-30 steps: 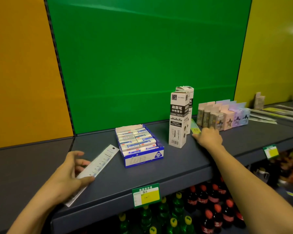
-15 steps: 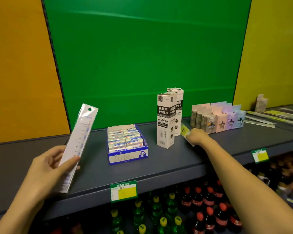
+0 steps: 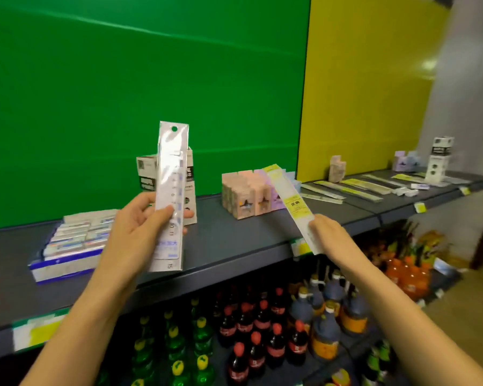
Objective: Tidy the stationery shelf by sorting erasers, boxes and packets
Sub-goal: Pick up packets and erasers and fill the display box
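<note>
while the left hand (image 3: 140,228) pinches a ruler packet (image 3: 171,179) numbered to 15, the right hand (image 3: 328,232) grips a yellow-labelled packet (image 3: 292,204).

1. Tall white-and-black cardboard boxes (image 3: 145,174): largely hidden behind the clear plastic ruler packet (image 3: 170,196).
2. The left hand (image 3: 140,227) gripping that packet: fingers mostly concealed behind it.
3. Blue-and-white eraser display box (image 3: 67,246), left of the packet: labels smeared, unreadable.
4. White yellow-labelled strip packet (image 3: 293,203), right of it: lower end partly covered by the gripping right hand (image 3: 325,232).
5. Long flat packets (image 3: 346,188), far right: too small to identify.
</note>
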`<state>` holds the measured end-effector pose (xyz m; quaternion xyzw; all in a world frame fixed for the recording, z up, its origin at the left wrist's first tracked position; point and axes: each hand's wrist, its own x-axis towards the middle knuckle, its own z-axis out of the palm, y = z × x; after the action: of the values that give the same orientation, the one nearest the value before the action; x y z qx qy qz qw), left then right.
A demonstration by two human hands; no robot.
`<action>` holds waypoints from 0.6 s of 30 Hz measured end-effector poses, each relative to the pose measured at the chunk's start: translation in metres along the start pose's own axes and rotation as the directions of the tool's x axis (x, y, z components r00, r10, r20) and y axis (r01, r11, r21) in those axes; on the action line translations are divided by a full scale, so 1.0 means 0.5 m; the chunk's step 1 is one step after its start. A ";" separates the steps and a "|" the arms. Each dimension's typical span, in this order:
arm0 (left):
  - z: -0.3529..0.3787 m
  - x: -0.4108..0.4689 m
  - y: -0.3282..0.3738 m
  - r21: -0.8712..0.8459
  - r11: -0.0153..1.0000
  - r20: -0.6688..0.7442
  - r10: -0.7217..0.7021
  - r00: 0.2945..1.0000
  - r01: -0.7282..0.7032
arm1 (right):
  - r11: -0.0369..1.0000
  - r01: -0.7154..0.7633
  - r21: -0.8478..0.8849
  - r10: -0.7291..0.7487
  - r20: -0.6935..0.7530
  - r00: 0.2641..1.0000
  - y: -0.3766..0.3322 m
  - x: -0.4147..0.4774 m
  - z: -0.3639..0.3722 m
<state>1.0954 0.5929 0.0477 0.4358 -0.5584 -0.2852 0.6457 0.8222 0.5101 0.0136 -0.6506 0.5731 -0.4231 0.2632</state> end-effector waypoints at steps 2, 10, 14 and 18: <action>0.079 0.006 -0.029 -0.031 0.999 0.046 -0.043 0.998 0.045 | 0.998 -0.024 0.064 0.026 -0.042 0.999 0.043 -0.012 -0.050; 0.354 0.021 -0.080 -0.027 0.989 0.171 -0.139 0.975 0.146 | 0.992 -0.072 0.101 0.078 -0.058 0.995 0.204 -0.025 -0.221; 0.480 0.050 -0.106 0.013 0.983 0.190 -0.182 0.965 0.183 | 0.997 -0.061 0.055 0.064 -0.051 0.997 0.274 0.001 -0.304; 0.604 0.097 -0.143 0.043 0.974 0.178 -0.227 0.958 0.223 | 0.999 -0.046 0.007 0.046 -0.052 0.998 0.339 0.061 -0.378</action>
<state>0.8214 0.4451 0.0066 0.4759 -0.5651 -0.3889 0.5504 0.5721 0.4727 -0.0237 -0.6253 0.5931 -0.4355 0.2599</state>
